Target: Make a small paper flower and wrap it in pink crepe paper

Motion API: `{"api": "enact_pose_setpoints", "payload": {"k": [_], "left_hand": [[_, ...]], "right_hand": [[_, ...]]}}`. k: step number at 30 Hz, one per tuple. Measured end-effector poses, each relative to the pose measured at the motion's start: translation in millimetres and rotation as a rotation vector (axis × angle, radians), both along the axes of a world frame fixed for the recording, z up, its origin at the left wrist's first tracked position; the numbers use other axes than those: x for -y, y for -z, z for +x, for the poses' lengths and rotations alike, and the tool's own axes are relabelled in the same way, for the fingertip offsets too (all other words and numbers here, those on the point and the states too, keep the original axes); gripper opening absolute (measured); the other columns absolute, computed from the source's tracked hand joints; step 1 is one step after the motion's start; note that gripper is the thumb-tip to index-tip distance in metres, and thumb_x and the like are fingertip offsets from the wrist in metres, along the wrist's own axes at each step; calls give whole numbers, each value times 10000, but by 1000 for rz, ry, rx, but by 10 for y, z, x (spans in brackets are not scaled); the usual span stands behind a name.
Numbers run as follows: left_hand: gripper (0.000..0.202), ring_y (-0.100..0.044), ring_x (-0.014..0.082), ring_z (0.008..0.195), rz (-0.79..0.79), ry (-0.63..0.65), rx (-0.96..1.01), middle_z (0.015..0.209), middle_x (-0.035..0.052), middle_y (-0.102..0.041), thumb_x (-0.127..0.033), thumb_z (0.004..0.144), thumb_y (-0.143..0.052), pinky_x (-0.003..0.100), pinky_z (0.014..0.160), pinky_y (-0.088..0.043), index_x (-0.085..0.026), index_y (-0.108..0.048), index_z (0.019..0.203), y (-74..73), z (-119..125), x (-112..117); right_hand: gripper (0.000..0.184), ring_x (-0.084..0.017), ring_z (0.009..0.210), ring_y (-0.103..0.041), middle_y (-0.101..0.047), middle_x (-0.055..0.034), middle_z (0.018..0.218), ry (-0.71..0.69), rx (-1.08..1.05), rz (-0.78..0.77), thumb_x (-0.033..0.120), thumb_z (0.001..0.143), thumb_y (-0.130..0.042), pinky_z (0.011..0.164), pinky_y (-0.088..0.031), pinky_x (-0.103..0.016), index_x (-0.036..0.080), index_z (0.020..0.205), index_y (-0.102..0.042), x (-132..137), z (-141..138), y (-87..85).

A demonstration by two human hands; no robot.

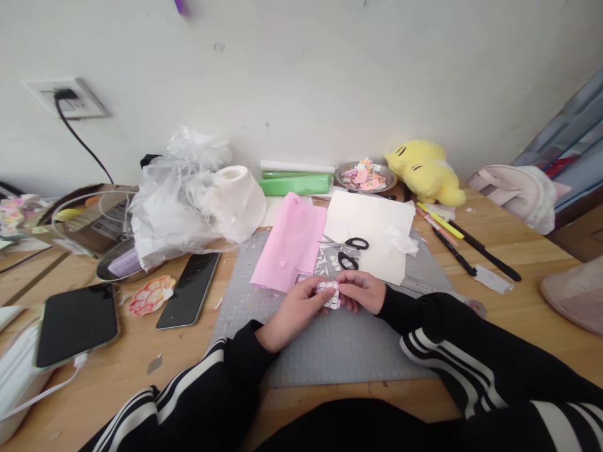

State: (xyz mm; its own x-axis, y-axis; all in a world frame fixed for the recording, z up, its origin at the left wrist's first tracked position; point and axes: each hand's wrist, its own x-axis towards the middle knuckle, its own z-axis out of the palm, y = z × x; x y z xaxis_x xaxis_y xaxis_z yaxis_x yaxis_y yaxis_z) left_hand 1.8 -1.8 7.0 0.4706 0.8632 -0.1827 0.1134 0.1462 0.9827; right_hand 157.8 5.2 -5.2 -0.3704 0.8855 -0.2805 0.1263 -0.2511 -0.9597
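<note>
Between my two hands is a small piece of white-and-pink paper (331, 295) with dark outlined shapes drawn on it. My left hand (298, 309) pinches its left side, thumb on top. The fingers of my right hand (362, 290) close on its upper right edge. Just beyond the hands lie black-handled scissors (349, 252), with small white paper scraps (325, 260) around them. A sheet of pink paper (289, 245) rests at the left of the scissors, and white paper sheets (377, 229) lie under and to the right of them.
Beneath everything is a grey cutting mat (348, 351). Two phones (191, 292) and a plastic bag (174, 201) stand left, beside a paper roll (238, 207). At the back are a metal bowl of cutouts (366, 176) and a yellow plush toy (426, 169); pens (440, 220) lie right.
</note>
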Motion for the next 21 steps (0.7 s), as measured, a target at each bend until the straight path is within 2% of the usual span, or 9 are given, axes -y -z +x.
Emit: {"api": "enact_pose_setpoints", "payload": {"k": [14, 21], "left_hand": [[209, -485, 92, 506, -3, -37, -30, 583, -29, -523, -354, 722, -513, 214, 493, -378, -148, -507, 688, 14, -2, 0], [211, -482, 91, 510, 2, -23, -37, 600, -20, -522, -349, 734, -502, 213, 495, -380, -141, -502, 704, 15, 1, -9]], "right_hand": [[86, -23, 318, -424, -507, 68, 444, 11, -7, -34, 221, 690, -471, 300, -325, -122, 138, 670, -466, 5, -8, -27], [96, -30, 320, -428, -499, 67, 440, 23, -19, -38, 203, 709, -416, 297, -331, -129, 135, 675, -474, -5, -11, -24]]}}
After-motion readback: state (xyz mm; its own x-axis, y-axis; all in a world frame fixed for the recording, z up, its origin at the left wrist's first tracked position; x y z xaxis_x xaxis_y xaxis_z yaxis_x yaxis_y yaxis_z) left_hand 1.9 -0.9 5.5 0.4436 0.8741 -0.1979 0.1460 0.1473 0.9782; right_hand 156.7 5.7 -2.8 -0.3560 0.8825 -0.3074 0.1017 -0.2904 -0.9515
